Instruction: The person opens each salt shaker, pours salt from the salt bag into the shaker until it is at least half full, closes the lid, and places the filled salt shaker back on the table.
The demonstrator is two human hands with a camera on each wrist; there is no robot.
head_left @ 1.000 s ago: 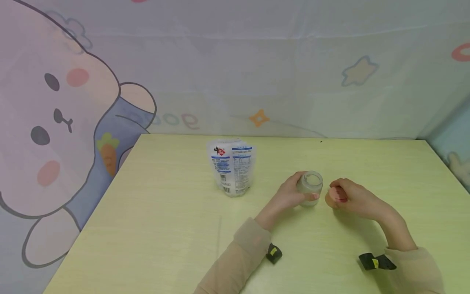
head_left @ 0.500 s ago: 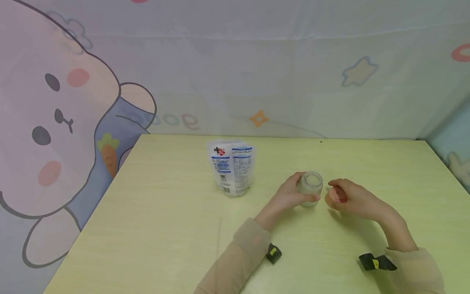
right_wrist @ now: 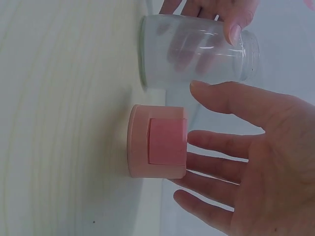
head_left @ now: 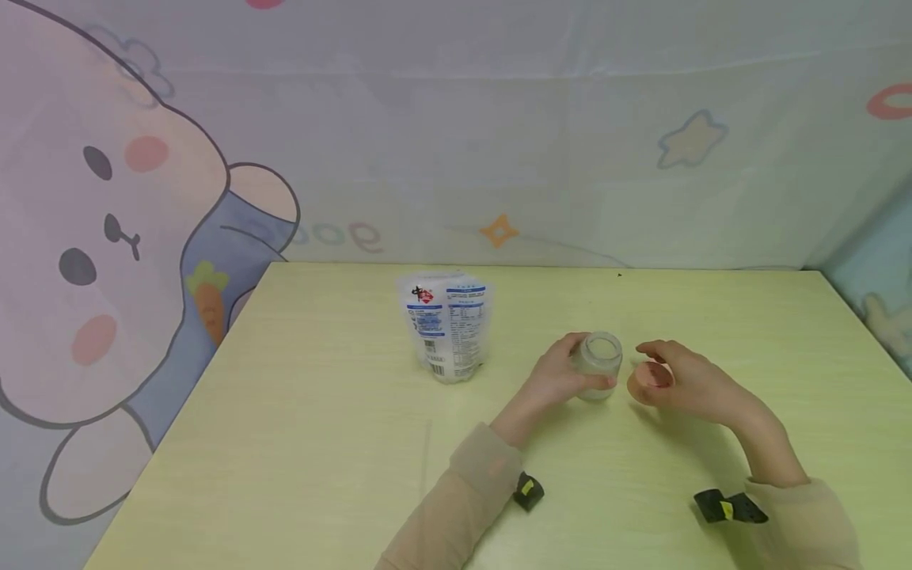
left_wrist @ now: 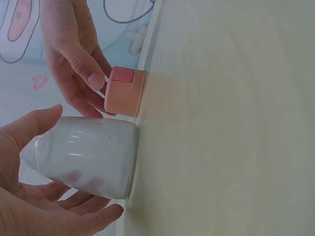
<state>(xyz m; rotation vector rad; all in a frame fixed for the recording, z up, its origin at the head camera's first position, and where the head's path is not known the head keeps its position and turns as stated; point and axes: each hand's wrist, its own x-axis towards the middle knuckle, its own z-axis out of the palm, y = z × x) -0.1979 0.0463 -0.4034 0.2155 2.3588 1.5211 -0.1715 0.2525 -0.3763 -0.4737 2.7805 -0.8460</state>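
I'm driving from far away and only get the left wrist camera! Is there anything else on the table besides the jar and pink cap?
Observer: Yes, the head view shows a printed pouch standing left of the jar.
Operator: Is anything covering the jar's top?
Observer: No, the head view shows its mouth uncovered.
Operator: Are the fingers of the right hand squished together?
Observer: No, the right wrist view shows gaps between them.
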